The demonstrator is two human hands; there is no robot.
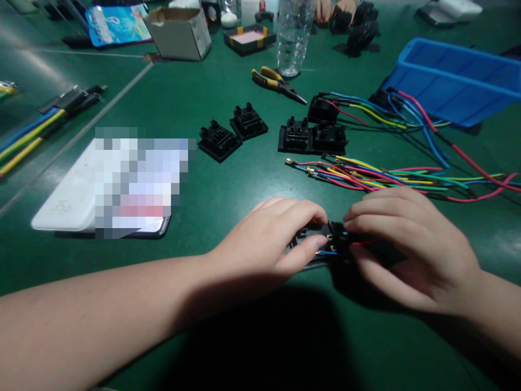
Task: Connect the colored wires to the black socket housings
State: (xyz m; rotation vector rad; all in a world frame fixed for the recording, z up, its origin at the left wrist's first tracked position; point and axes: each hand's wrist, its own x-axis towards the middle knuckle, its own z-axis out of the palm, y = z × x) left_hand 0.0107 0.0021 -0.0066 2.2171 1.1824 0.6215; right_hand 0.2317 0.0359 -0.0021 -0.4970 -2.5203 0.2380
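Observation:
My left hand (277, 233) grips a black plastic socket module (303, 236) against the green table, thumb in front and fingers behind. Small metal terminals show on the module's upturned face, and a short blue wire (328, 253) lies along its near side. At the module's right end, my right hand (419, 250) is closed, thumb and fingers around a red wire (368, 243). Its fingertips meet the black part there; the exact contact is shaded and partly hidden. Just beyond the hands lies a bundle of coloured wires (366, 176) with brass-coloured terminals.
Black socket modules (220, 141) sit farther back, some wired. Yellow-handled pliers (279, 84) lie near a clear bottle (293, 43). A blue bin (456, 81) stands back right, a cardboard box (179, 32) back left. Phones (69, 190) lie left. Another person's hands (336, 10) show at the far edge.

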